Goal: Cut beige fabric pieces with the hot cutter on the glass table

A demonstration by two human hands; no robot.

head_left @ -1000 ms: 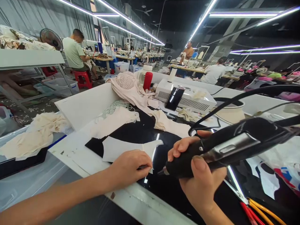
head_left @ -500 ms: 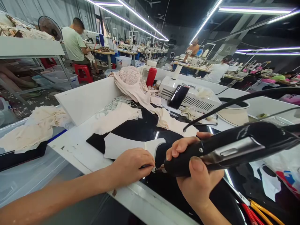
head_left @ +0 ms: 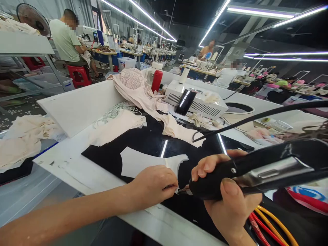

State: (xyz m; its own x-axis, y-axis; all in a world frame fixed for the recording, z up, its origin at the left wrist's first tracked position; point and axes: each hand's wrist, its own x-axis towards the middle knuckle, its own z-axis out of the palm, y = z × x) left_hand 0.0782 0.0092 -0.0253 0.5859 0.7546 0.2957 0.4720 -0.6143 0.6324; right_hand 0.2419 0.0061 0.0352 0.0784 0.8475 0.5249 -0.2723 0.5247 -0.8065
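Observation:
My right hand [head_left: 232, 205] is wrapped around a black corded hand tool [head_left: 246, 172] with a silver lever along its side and a thin metal tip. The tool's tip points left, close to the fingertips of my left hand [head_left: 153, 184]. The left fingers are pinched at the near right corner of a pale fabric piece [head_left: 143, 162], whose lower edge they partly cover. Whether the tip touches the fabric cannot be made out. The piece lies flat on a glossy black board [head_left: 151, 136]. Scissors with red and yellow handles [head_left: 269, 225] lie below the tool, partly hidden.
Behind the board are cream fabric pieces [head_left: 120, 126], a moulded cup piece [head_left: 130, 80], a red bottle [head_left: 156, 81], a phone [head_left: 186, 102] and a white vented box [head_left: 202, 102]. More fabric [head_left: 28, 136] is piled at left. A cable [head_left: 256, 114] arches over the right side.
The view has swung right. Both hands, the tool and the pale fabric piece have shifted right over the black board. The grips look the same.

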